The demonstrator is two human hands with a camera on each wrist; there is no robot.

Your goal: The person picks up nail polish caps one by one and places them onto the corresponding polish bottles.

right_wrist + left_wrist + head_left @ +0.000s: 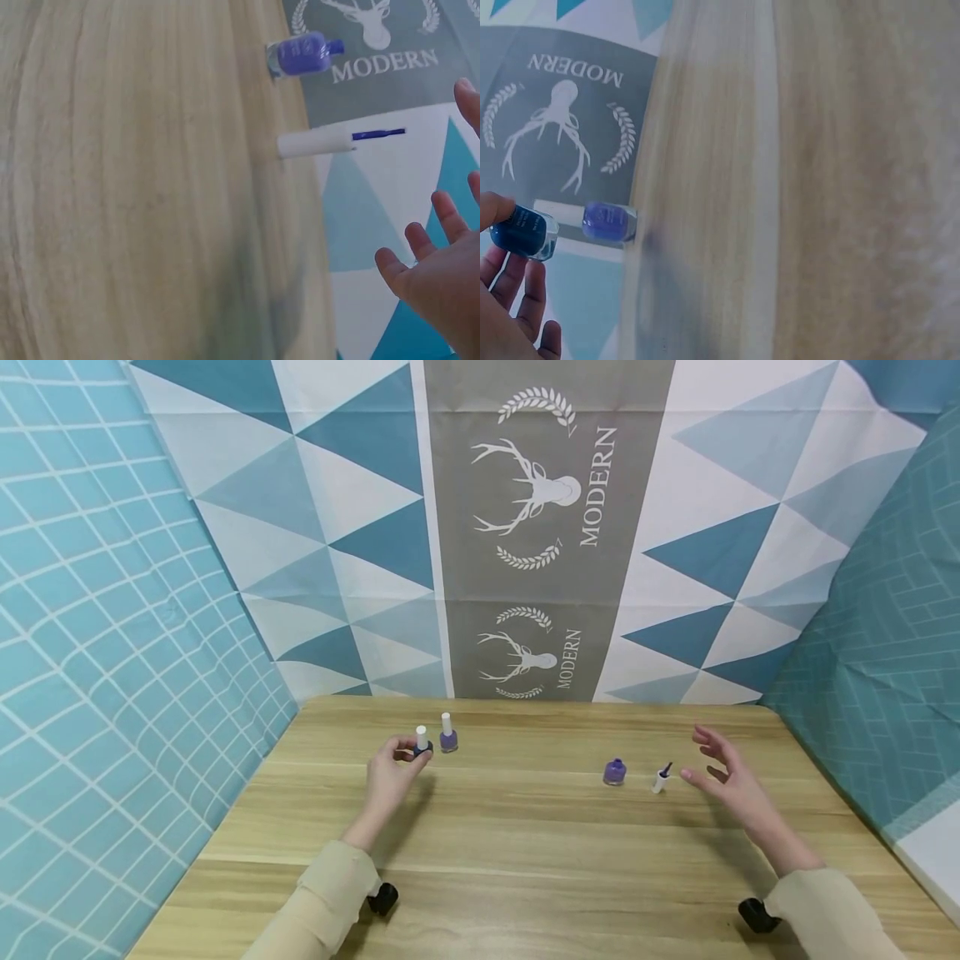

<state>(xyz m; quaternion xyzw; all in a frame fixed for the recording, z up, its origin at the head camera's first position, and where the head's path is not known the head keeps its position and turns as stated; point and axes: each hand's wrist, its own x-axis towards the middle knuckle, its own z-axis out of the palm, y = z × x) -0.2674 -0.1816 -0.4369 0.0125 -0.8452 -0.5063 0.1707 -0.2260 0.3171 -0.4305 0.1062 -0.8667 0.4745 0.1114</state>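
My left hand (392,774) pinches a dark blue nail polish bottle (523,231) with a white cap (422,737) between thumb and fingers. Just right of it stands a closed purple nail polish bottle (448,741), also white-capped. Farther right, an uncapped purple nail polish bottle (614,772) shows its bare neck. Beside that one, a white cap with its brush (661,779) stands upside down, the purple-coated bristles pointing up. My right hand (723,774) hovers to the right of this brush cap, fingers spread and loosely bent, holding nothing.
The wooden table (510,860) runs back to a patterned cloth (525,527) with deer heads and triangles. Blue tiled-pattern cloth (97,610) borders the left side, and a teal cloth (892,635) the right. Black wrist cameras sit under both sleeves.
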